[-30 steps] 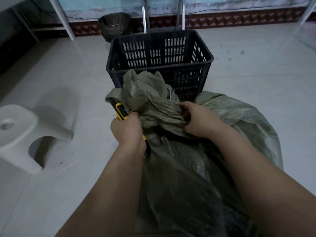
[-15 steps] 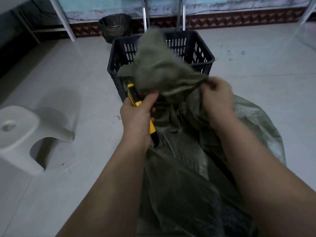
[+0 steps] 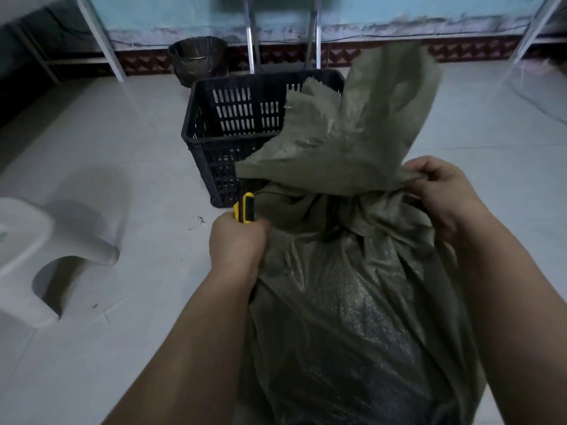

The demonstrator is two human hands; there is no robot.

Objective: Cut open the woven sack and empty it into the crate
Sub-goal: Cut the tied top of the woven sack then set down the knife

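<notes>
A full grey-green woven sack (image 3: 352, 302) stands on the floor between my arms. Its loose top flap is lifted and stretched up to the right, partly covering the black slotted plastic crate (image 3: 233, 118) behind it. My left hand (image 3: 236, 243) grips a yellow and black utility knife (image 3: 244, 207) at the sack's left side, just under the flap; the blade is hidden. My right hand (image 3: 441, 191) pinches the gathered sack fabric at the neck on the right and pulls it taut.
A white plastic stool (image 3: 36, 259) sits on the pale tiled floor at the left. A dark bin (image 3: 196, 58) stands behind the crate by the wall, between metal frame legs (image 3: 101, 38). Small debris lies on the floor near the crate's left corner.
My right hand has pulled the sack's top flap up and out to the right, spreading it over the crate. My left hand with the knife has stayed at the sack's left side.
</notes>
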